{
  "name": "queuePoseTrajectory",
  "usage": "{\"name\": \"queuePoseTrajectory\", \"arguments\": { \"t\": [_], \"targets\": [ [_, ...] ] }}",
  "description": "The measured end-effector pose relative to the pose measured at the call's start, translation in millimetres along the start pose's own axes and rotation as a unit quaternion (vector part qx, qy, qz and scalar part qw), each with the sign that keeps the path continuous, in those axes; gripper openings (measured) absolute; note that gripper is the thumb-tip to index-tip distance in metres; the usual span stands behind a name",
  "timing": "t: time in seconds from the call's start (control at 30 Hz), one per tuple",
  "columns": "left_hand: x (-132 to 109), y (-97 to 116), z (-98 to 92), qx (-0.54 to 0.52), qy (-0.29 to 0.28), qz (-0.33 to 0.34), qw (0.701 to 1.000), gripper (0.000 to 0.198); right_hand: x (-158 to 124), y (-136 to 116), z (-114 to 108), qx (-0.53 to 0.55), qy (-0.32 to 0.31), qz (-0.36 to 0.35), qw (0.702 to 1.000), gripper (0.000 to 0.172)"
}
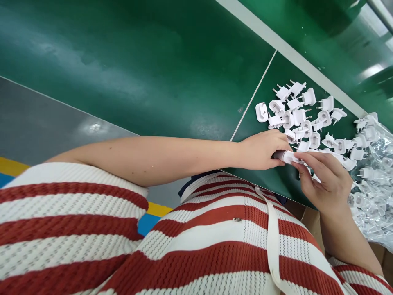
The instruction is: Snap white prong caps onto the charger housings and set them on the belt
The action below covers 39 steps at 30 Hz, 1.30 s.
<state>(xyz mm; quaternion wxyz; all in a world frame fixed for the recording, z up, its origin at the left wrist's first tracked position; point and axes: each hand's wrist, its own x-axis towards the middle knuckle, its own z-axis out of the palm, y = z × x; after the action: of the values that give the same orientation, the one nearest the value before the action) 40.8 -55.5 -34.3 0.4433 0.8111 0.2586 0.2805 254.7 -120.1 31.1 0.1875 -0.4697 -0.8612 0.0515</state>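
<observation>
Close to the table's front edge, my left hand [264,150] is closed around a white charger body [285,156], most of it hidden in the fingers. At its right end my right hand [327,178] pinches a small white plug adapter [299,160] between thumb and fingertips. The two pieces meet or nearly meet; I cannot tell if they are joined. Just beyond both hands lies a loose spread of white two-pin plug adapters [299,116], facing various ways. One plug adapter [261,112] sits a little apart at the left of the spread.
The work surface is a green mat [138,73] with a white seam line [254,95]. Clear plastic bags [373,205] with more white adapters are heaped at the right. A pale strip [294,57] runs along the back. Below the table edge stands a cardboard box [311,223].
</observation>
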Motion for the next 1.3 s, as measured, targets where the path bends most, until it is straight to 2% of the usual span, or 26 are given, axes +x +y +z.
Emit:
{"name": "queuePoseTrajectory", "arguments": {
  "t": [0.13, 0.23, 0.43, 0.6, 0.73, 0.77, 0.83, 0.9, 0.93, 1.0, 1.03, 1.1, 1.17, 1.2, 1.3],
  "targets": [
    [0, 2, -1.2, -0.002, -0.003, -0.002, 1.000, 0.016, 0, -8, -2, -0.026, 0.000, 0.016, 1.000, 0.040],
    [0, 1, -0.5, -0.008, -0.003, 0.001, 1.000, 0.014, 1, -14, -3, -0.069, -0.008, 0.037, 0.997, 0.035],
    [-2, 1, 2.7, -0.013, 0.010, -0.006, 1.000, 0.013, -2, -16, 2, -0.140, 0.022, -0.015, 0.990, 0.042],
    [-2, -3, 6.6, -0.008, 0.021, 0.006, 1.000, 0.012, -4, -20, 9, -0.174, 0.040, 0.005, 0.984, 0.035],
    [-2, -3, 11.1, 0.031, 0.024, 0.012, 0.999, 0.019, -3, -18, 8, -0.112, 0.030, 0.051, 0.992, 0.027],
    [-3, 0, 10.7, 0.039, 0.022, 0.009, 0.999, 0.021, -2, -14, 6, -0.060, 0.013, 0.068, 0.996, 0.033],
    [-7, 9, 5.3, 0.038, 0.013, 0.001, 0.999, 0.026, -1, -1, -3, 0.083, -0.024, 0.098, 0.992, 0.061],
    [-8, 18, -8.5, 0.022, 0.001, -0.004, 1.000, 0.029, 2, 18, -13, 0.179, -0.013, 0.135, 0.975, 0.081],
    [-6, 21, -19.0, 0.016, 0.003, -0.007, 1.000, 0.030, 4, 31, -17, 0.183, 0.017, 0.162, 0.970, 0.079],
    [8, 22, -45.9, 0.015, 0.032, -0.024, 0.999, 0.033, 13, 58, -22, 0.118, 0.086, 0.218, 0.965, 0.056],
    [21, 18, -60.8, 0.022, 0.060, -0.040, 0.997, 0.035, 18, 72, -21, 0.075, 0.099, 0.235, 0.964, 0.045],
    [56, 3, -89.9, 0.053, 0.128, -0.092, 0.986, 0.038, 32, 100, -13, 0.010, 0.073, 0.234, 0.969, 0.039],
    [95, -19, -115.9, 0.112, 0.197, -0.175, 0.958, 0.038, 47, 122, 4, -0.024, 0.034, 0.208, 0.977, 0.045],
    [112, -31, -127.7, 0.140, 0.217, -0.222, 0.940, 0.037, 54, 131, 14, -0.038, 0.021, 0.195, 0.980, 0.049],
    [148, -65, -157.8, 0.181, 0.248, -0.276, 0.911, 0.034, 67, 147, 46, -0.082, 0.006, 0.161, 0.983, 0.056]
  ]
}}
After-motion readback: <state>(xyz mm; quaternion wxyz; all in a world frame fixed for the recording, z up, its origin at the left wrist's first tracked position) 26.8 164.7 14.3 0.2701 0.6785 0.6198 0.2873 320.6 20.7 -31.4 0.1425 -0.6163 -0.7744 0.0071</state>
